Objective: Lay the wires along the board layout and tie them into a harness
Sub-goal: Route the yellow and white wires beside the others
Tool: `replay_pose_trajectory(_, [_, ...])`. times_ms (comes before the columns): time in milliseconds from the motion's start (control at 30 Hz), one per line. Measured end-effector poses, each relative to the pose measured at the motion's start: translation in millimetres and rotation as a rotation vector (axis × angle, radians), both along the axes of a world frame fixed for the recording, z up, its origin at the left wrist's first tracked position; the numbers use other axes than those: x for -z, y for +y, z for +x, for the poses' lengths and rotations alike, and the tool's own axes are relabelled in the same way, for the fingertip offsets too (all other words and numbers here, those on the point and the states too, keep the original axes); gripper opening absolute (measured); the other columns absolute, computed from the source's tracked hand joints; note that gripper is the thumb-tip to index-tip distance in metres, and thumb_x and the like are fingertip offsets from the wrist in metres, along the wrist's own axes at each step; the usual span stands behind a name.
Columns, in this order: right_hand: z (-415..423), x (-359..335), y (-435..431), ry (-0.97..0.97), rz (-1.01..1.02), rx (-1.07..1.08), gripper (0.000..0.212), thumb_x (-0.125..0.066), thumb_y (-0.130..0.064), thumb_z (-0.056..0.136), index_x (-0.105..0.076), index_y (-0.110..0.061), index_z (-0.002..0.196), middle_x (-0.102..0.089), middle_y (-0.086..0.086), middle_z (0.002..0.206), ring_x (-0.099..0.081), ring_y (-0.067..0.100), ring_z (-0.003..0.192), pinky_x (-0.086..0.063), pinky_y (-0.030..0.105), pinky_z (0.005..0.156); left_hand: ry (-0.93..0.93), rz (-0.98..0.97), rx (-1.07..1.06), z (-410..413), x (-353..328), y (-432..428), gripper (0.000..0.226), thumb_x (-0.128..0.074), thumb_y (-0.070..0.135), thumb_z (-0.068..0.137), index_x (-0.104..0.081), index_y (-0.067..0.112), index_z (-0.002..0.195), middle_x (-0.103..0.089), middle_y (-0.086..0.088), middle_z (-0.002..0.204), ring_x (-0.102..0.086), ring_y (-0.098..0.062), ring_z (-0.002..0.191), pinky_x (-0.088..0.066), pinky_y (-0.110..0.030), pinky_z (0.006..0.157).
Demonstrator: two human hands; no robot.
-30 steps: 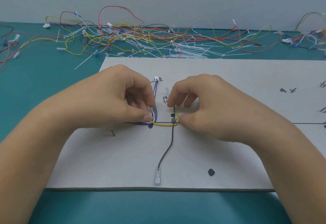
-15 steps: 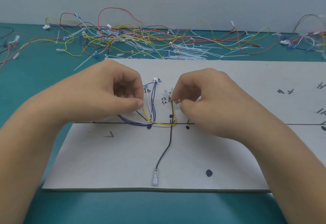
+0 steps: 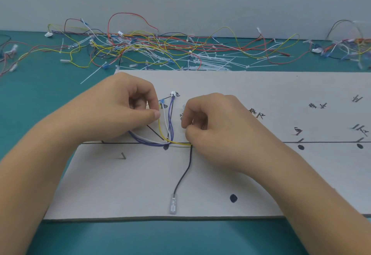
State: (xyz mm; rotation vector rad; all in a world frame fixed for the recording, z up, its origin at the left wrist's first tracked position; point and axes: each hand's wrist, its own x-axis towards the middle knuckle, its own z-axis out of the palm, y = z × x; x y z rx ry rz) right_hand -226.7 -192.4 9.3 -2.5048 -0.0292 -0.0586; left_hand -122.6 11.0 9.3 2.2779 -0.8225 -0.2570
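At the board's (image 3: 120,194) near edge lies a clear-sleeved terminal (image 3: 173,204). Its black wire (image 3: 183,174) runs up the drawn branch to the board's inked trunk line (image 3: 321,141).

There the right hand (image 3: 220,130), fingers curled tight, pinches the black wire where the yellow wire (image 3: 176,142) meets it. The left hand (image 3: 112,114), also curled, has its thumb pressed to the forefinger on the yellow wire's rising leg. The purple wires (image 3: 148,143) and a white wire (image 3: 165,122) loop out from under its palm.

These leads look thin, light and limp, with a little spring in their bends, so I judge they will creep off the line unless pinned. The best hold is a fingertip pinch on the insulation at each bend or junction. Pulling on the small white connector (image 3: 172,94) or the blue terminal (image 3: 161,101), further up the board, risks straining the crimps.

Beyond the board's far edge sprawl loose wires (image 3: 160,43) and white cable ties (image 3: 210,60).

The right palm covers the wire ends it holds. The left palm hides where the purple and white wires lead. The board's handwritten labels are too blurred to read, and its right end is cut off. No tie is yet visible on the laid wires.
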Motion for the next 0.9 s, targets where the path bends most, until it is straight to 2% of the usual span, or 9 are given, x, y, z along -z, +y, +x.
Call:
replay_pose_trajectory(133, [-0.5, 0.7, 0.0, -0.012, 0.025, -0.010, 0.015, -0.055, -0.018, 0.078, -0.067, -0.027, 0.078, -0.065, -0.010, 0.068, -0.060, 0.001, 0.070, -0.042, 0.011, 0.049, -0.037, -0.049, -0.050, -0.2, -0.2, -1.5, 0.014, -0.076, 0.019, 0.088, -0.070, 0.024, 0.076, -0.043, 0.007, 0.048, -0.036, -0.011, 0.045, -0.032, -0.018, 0.044])
replay_pose_trajectory(267, [0.3, -1.1, 1.9, -0.111, 0.083, 0.026, 0.014, -0.058, -0.014, 0.078, -0.069, -0.021, 0.076, -0.066, -0.006, 0.064, -0.061, 0.007, 0.066, -0.048, 0.020, 0.052, -0.153, -0.206, -0.183, -0.9, 0.4, -5.5, 0.014, -0.075, 0.017, 0.088, -0.069, 0.021, 0.076, -0.037, 0.008, 0.048, -0.032, -0.008, 0.043, -0.030, -0.013, 0.044])
replay_pose_trajectory(400, [2.0, -5.9, -2.1, -0.203, 0.132, 0.095, 0.015, -0.060, -0.012, 0.077, -0.070, -0.021, 0.072, -0.065, -0.005, 0.061, -0.058, 0.006, 0.059, -0.043, 0.015, 0.050, -0.178, -0.261, -0.210, 0.2, -2.0, -3.5, 0.016, -0.075, 0.014, 0.089, -0.068, 0.020, 0.076, -0.037, 0.007, 0.048, -0.032, -0.007, 0.042, -0.031, -0.011, 0.044])
replay_pose_trajectory(600, [1.9, -7.1, -5.7, -0.185, 0.146, 0.139, 0.014, -0.060, -0.014, 0.078, -0.067, -0.024, 0.072, -0.060, -0.010, 0.052, -0.055, 0.003, 0.053, -0.035, 0.014, 0.045, -0.200, -0.278, -0.235, 7.2, -3.1, 3.0, 0.014, -0.076, 0.017, 0.088, -0.069, 0.019, 0.077, -0.036, 0.007, 0.049, -0.031, -0.008, 0.043, -0.029, -0.010, 0.044])
replay_pose_trajectory(767, [2.2, -4.4, -3.9, -0.140, 0.113, 0.111, 0.015, -0.057, -0.013, 0.082, -0.066, -0.023, 0.075, -0.048, -0.010, 0.043, -0.048, 0.007, 0.048, -0.038, 0.023, 0.048, -0.187, -0.285, -0.280, 14.0, -2.9, 8.3, 0.013, -0.075, 0.017, 0.089, -0.069, 0.017, 0.078, -0.037, 0.010, 0.048, -0.031, -0.008, 0.043, -0.030, -0.011, 0.044])
replay_pose_trajectory(900, [2.5, -2.8, -2.7, -0.116, 0.114, 0.093, 0.026, -0.052, -0.006, 0.083, -0.068, -0.025, 0.079, -0.050, -0.019, 0.047, -0.050, 0.006, 0.051, -0.038, 0.023, 0.049, -0.092, -0.148, -0.271, 17.3, 0.7, 11.0, 0.013, -0.075, 0.018, 0.089, -0.070, 0.018, 0.077, -0.042, 0.010, 0.046, -0.034, -0.007, 0.040, -0.030, -0.012, 0.040])
